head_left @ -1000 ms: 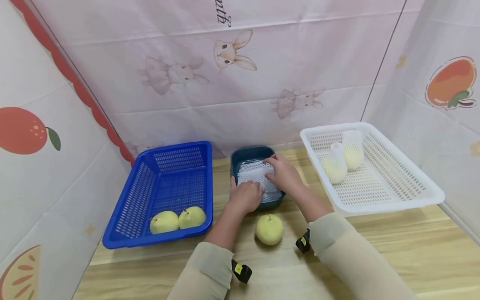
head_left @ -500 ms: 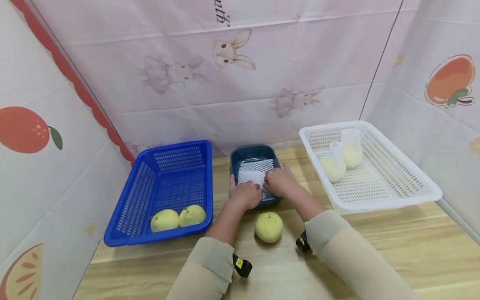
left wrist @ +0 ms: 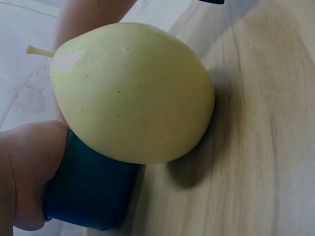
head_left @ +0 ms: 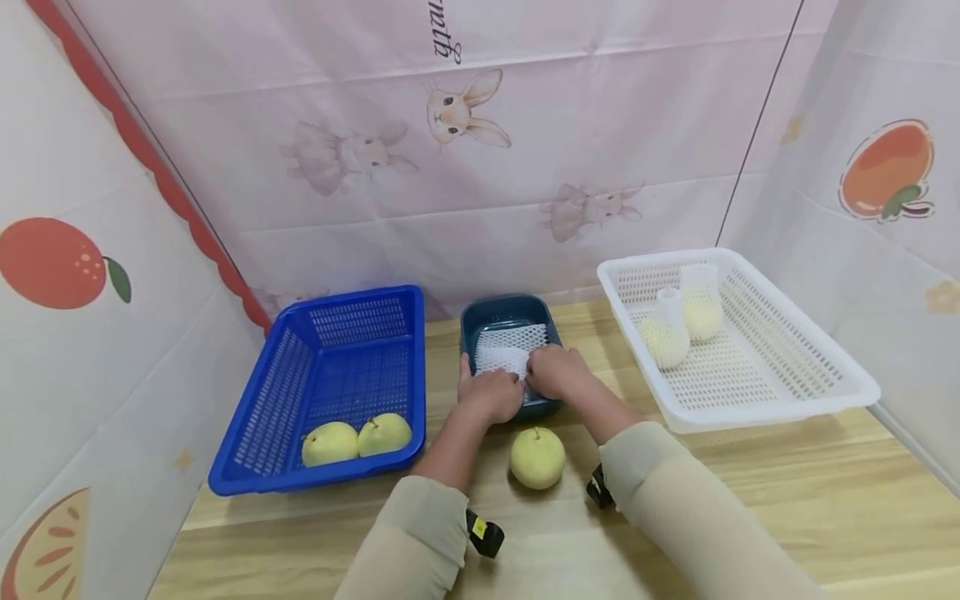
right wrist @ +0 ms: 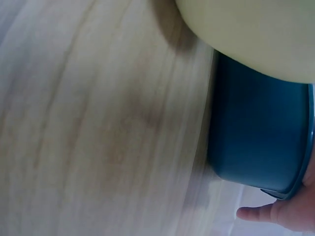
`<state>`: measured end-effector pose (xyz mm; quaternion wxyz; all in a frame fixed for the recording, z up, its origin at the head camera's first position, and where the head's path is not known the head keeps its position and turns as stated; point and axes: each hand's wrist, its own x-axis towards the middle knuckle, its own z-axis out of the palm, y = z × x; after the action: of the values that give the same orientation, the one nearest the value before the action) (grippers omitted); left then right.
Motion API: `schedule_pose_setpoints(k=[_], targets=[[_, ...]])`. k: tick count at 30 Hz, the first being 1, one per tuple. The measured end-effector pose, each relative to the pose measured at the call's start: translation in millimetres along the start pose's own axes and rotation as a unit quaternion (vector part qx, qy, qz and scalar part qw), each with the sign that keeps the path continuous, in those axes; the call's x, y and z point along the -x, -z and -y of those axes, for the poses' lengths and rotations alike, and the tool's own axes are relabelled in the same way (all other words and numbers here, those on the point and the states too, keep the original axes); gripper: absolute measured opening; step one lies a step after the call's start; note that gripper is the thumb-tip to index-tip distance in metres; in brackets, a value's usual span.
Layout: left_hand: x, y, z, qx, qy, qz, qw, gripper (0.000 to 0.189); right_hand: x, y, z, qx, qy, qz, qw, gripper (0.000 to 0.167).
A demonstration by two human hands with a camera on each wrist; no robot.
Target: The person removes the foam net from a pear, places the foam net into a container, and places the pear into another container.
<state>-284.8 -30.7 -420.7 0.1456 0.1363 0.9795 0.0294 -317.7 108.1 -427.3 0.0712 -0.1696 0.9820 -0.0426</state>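
Observation:
Several white foam fruit nets (head_left: 506, 348) lie flat in a dark teal box (head_left: 501, 310). My left hand (head_left: 490, 395) reaches over the box's front left, its fingers curled at the nets. Close beside it, my right hand (head_left: 553, 372) has curled fingers pinching at the nets' right side. The hands hide the fingertips and the nets' near part. A yellow-green pear (head_left: 537, 458) stands on the table just in front of the box, its stem up. In the left wrist view the pear (left wrist: 133, 93) covers part of the box (left wrist: 93, 182).
To the left stands a blue basket (head_left: 255, 400) with two pears (head_left: 330, 444) at its near end. A white basket (head_left: 780, 408) at the right holds two pears in foam nets (head_left: 666, 340). A printed curtain (head_left: 480, 192) rises behind the wooden table (head_left: 555, 550).
My right hand has come down from the nets' upper right toward the left hand, its fingers now curled in. The left hand stays at about the same spot.

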Motion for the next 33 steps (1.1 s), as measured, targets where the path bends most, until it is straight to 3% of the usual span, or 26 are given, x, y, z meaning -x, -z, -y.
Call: schedule_pose_setpoints(k=[4, 8, 11, 13, 16, 18, 21, 23, 26, 33], targets=[[-1.2, -4.1, 2.5, 0.003, -0.003, -0.039, 0.9992, 0.047, -1.3, -1, 1, 0.004, -0.013, 0.004, 0.9999, 0.02], [1.8, -4.2, 7.9, 0.039, -0.005, -0.109, 0.9933, 0.043, -4.4, 3, 5, -0.001, -0.017, 0.009, 0.9998, 0.022], [9.4, -1.8, 12.0, 0.102, -0.029, -0.161, 0.9812, 0.039, -5.0, 5, 6, -0.004, -0.017, 0.01, 0.9998, 0.024], [19.5, 1.0, 14.2, 0.164, -0.053, -0.18, 0.9684, 0.038, -3.8, 6, 6, -0.007, -0.018, 0.015, 0.9997, 0.025], [42.1, 4.5, 16.8, 0.289, -0.081, -0.169, 0.9386, 0.042, -0.8, 7, 4, -0.014, -0.014, 0.018, 0.9996, 0.023], [58.9, 4.7, 17.8, 0.361, -0.104, -0.143, 0.9155, 0.044, 1.7, 7, 2, -0.018, -0.009, 0.01, 0.9997, 0.021], [80.3, -1.5, 19.7, 0.416, -0.138, -0.101, 0.893, 0.047, 4.3, 6, 2, -0.014, 0.004, -0.017, 0.9998, 0.021], [90.3, -7.0, 18.7, 0.422, -0.157, -0.086, 0.8888, 0.046, 5.6, 6, 3, -0.008, 0.013, -0.039, 0.9991, 0.024], [97.9, -11.8, 13.0, 0.419, -0.165, -0.093, 0.888, 0.042, 8.2, 9, 2, -0.008, 0.024, -0.068, 0.9974, 0.026], [97.6, -22.2, 1.0, 0.436, -0.173, -0.114, 0.8759, 0.033, 15.2, 12, -2, -0.021, 0.052, -0.115, 0.9917, 0.022]])
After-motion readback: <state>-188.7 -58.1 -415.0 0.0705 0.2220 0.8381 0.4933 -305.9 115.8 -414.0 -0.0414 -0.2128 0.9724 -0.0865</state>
